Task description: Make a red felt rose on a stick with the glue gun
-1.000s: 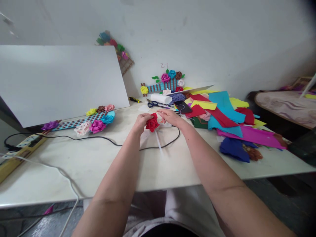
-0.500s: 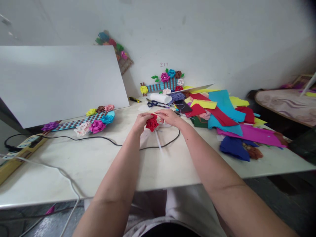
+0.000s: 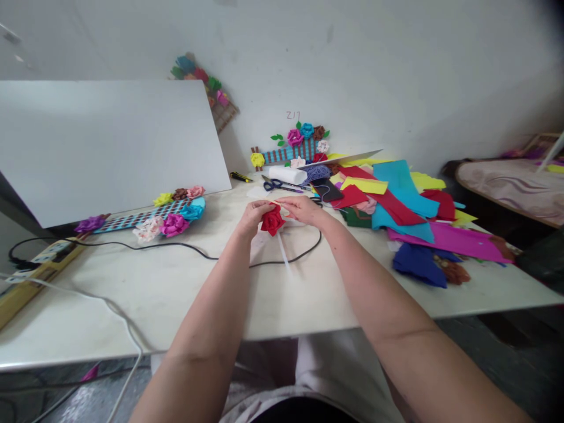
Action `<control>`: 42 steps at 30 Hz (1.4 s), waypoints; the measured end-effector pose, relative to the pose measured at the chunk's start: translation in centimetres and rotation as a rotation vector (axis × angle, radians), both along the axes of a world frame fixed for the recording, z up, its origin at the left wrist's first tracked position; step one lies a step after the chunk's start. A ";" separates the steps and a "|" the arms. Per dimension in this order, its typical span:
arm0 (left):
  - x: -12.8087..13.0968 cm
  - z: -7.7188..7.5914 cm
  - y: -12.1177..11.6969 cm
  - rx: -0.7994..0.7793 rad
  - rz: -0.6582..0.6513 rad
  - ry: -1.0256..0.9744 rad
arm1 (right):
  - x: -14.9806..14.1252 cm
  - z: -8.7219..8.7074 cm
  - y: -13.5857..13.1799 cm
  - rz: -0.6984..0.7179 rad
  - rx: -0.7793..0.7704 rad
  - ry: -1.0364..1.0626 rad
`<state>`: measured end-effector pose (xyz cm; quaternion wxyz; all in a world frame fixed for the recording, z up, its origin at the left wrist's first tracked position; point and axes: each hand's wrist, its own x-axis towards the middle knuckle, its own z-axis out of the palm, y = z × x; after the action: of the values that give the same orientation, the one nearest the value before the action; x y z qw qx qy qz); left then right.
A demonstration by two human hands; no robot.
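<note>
Over the middle of the table, my left hand is closed on a red paper flower, its layered petals turned toward me. Close on the flower's right side, my right hand has its fingers pinched together. A small pale edge shows by those fingertips, too small to name. Below the flower a translucent white stick slants toward me, and its far end is hidden behind the flower and hands.
Scissors, a white roll and purple yarn lie beyond my hands. Coloured paper sheets are heaped at right. At left are a flowered woven piece and a power strip. A black cable crosses the table.
The red flower has turned slightly and shifted a little to the right in my left hand. My right fingers have shifted slightly at its edge. The surroundings look the same.
</note>
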<state>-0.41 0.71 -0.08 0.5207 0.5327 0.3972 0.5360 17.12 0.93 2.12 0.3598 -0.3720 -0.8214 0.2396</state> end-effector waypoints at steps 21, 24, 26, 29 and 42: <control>0.1 -0.1 0.1 -0.011 0.012 -0.033 | 0.4 -0.5 0.7 0.027 0.068 -0.140; 0.1 -0.1 0.1 0.004 -0.004 -0.055 | 0.4 -0.4 0.5 0.013 0.104 -0.163; 0.1 -0.1 0.1 0.011 -0.005 -0.064 | 0.4 -0.3 0.3 -0.021 0.120 -0.201; 0.1 0.0 -0.1 0.016 -0.001 -0.071 | 0.4 -0.2 0.1 -0.067 0.141 -0.248; 0.1 0.1 -0.3 0.033 -0.002 -0.044 | 0.4 -0.6 0.5 -0.104 0.174 -0.233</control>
<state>-0.36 0.39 0.06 0.5212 0.5297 0.3761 0.5535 17.52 1.42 1.48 0.3048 -0.4070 -0.8548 0.1039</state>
